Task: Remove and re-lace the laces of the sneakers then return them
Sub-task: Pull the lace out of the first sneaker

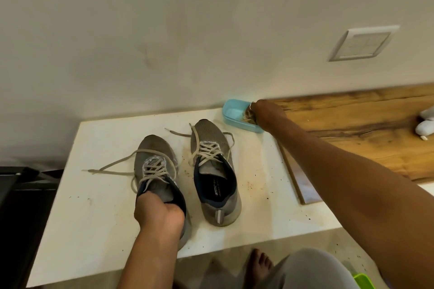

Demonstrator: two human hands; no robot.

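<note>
Looks like the very start, both laces (153, 168) threaded but untied; calls next for drawing a loose end out of the top eyelets. Grips the heel collar of the left sneaker (152, 146) with the left hand (158, 214), fingers curled inside, laces just beyond them; leaves the right sneaker (206, 132) beside untouched; reaches the right hand (267, 112) into the blue tub (229, 110), fingers hidden there; cannot tell whether grasping.
</note>
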